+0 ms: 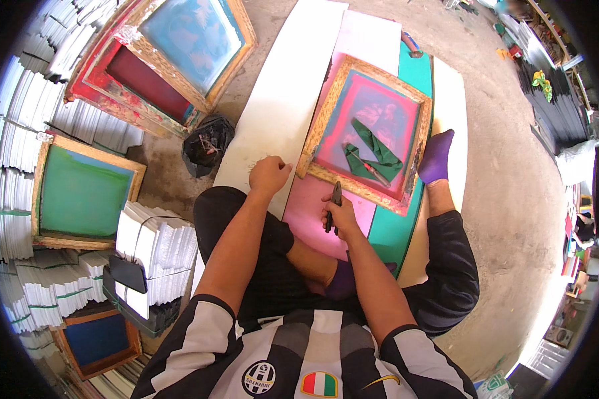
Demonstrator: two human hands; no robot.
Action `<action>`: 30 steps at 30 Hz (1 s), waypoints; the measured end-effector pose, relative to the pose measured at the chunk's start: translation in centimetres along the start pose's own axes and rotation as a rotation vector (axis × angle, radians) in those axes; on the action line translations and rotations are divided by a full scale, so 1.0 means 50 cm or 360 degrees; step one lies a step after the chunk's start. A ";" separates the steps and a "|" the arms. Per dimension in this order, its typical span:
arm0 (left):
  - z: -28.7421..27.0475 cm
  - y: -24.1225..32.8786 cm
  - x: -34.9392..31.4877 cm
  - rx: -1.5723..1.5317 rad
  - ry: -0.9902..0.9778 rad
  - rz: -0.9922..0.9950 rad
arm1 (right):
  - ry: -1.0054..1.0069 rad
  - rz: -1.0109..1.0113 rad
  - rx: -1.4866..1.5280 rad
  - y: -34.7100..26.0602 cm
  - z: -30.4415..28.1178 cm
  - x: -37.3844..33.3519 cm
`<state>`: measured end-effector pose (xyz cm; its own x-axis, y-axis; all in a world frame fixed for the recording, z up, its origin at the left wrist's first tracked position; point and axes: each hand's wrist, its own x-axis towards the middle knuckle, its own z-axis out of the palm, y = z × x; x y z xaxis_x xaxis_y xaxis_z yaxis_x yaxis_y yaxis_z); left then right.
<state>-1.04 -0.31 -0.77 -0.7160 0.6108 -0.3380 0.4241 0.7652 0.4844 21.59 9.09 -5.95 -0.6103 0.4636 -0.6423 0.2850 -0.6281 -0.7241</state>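
My right hand (340, 216) is wrapped round a black hand tool (337, 197) that looks like pliers, its tip pointing away from me. The tool is just short of the near edge of a wooden screen-printing frame (323, 171). On that frame's pinkish mesh lie a folded strip of green cloth (383, 151) and a slim red-and-grey tool (377, 174) that I cannot make out exactly. My left hand (270, 175) is closed over the white board (273, 106), near some tiny dark bits (263, 159). Whether its fingers hold anything is hidden.
A black plastic bag (207, 145) stands open left of the board. More screen frames lean at left, with blue (192, 41), red (146, 80) and green (83, 195) mesh, beside stacks of bound white sheets (158, 256). My purple-socked foot (437, 157) rests right of the frame.
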 end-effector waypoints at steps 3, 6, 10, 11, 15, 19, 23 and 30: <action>0.001 0.017 -0.017 -0.0141 -0.0039 0.0432 | -0.0095 -0.0064 -0.0198 -0.006 0.017 -0.021; 0.029 0.021 -0.031 -0.0150 -0.0073 0.0926 | -0.0181 -0.0034 -0.0298 -0.015 0.039 -0.029; 0.054 0.023 -0.033 0.0051 0.0016 0.1187 | -0.0199 0.0032 -0.0375 -0.021 0.052 -0.030; 0.056 0.023 -0.032 0.0096 0.0039 0.1200 | -0.0208 0.0055 -0.0383 -0.024 0.053 -0.031; 0.060 0.022 -0.029 0.0087 0.0036 0.1205 | -0.0240 0.0064 -0.0458 -0.019 0.045 -0.029; 0.061 0.022 -0.031 0.0198 0.0053 0.1156 | -0.0260 0.0197 -0.0241 -0.065 0.066 -0.070; 0.029 0.036 -0.029 0.0304 0.0132 0.0722 | -0.0060 0.0211 -0.0138 -0.053 0.060 -0.067; 0.008 -0.030 0.013 0.0433 -0.0006 -0.0126 | 0.0214 0.0103 -0.0197 -0.020 0.036 -0.007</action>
<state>-1.94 -1.00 -2.04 -0.7509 0.5475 -0.3693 0.5006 0.8366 0.2224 20.19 8.44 -4.53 -0.4859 0.5089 -0.7105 0.4142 -0.5817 -0.7000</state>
